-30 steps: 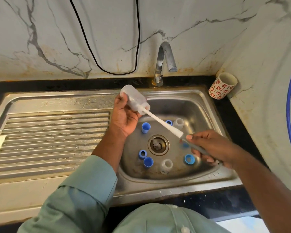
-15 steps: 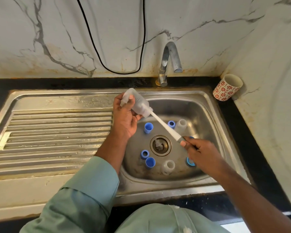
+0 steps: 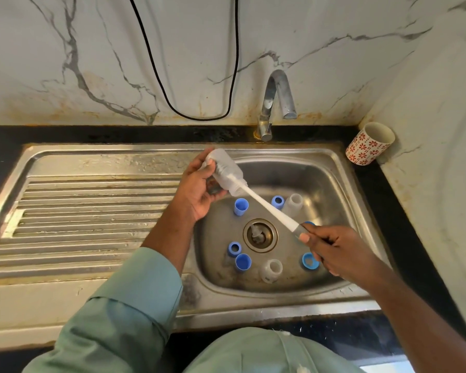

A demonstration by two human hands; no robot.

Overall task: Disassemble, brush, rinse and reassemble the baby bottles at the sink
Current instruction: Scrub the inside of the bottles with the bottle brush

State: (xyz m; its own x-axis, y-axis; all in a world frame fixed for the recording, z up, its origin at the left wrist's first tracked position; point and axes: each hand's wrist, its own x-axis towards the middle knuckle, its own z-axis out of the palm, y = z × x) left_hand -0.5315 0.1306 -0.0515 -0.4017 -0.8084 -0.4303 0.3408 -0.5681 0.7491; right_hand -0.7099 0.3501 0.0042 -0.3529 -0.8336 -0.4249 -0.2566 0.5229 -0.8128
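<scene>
Steel sink [image 3: 342, 168] with ribbed drainboard, marble wall behind, black tabletop [image 3: 404, 211] right; left hand [image 3: 197, 189] grips baby bottle [image 3: 226, 172], right hand [image 3: 336, 249] grips bottle brush [image 3: 267, 207]

The left hand [image 3: 197, 188] is raised with its palm turned toward the right, fingers and thumb curled round a tilted clear bottle [image 3: 226, 172]. The right hand [image 3: 334, 251] sits lower and nearer, knuckles up, fingers wrapped round a brush handle [image 3: 269, 208], thumb laid along it. A green sleeve covers the left forearm; the right forearm is bare.
</scene>
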